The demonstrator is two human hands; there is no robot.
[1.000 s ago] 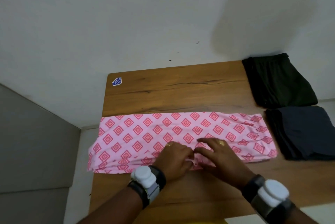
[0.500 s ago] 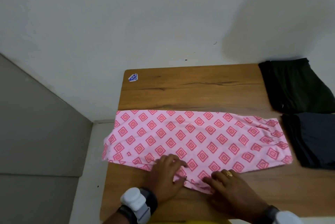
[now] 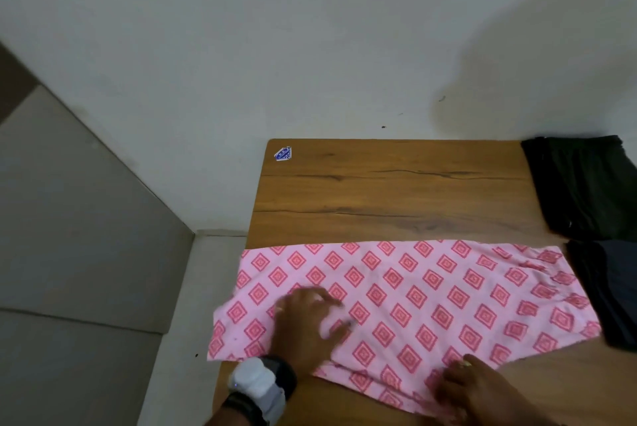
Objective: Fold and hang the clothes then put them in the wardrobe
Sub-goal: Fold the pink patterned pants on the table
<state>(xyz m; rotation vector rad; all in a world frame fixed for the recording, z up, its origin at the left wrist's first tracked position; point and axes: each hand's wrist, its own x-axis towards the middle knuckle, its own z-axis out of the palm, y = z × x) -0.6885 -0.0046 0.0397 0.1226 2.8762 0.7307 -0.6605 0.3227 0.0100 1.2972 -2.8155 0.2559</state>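
A wooden table (image 3: 396, 191) with dark grain streaks stands against a white wall (image 3: 310, 29), a small blue sticker (image 3: 283, 153) at its far left corner and a grey surface (image 3: 86, 253) to its left.

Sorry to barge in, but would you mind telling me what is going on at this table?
A person is flattening a pink cloth spread across the table, with its left end hanging over the edge. The left hand presses on the cloth with fingers spread. The right hand is at the near hem; whether it pinches or only presses is unclear. A folded black garment and a dark grey one lie at the table's right side.
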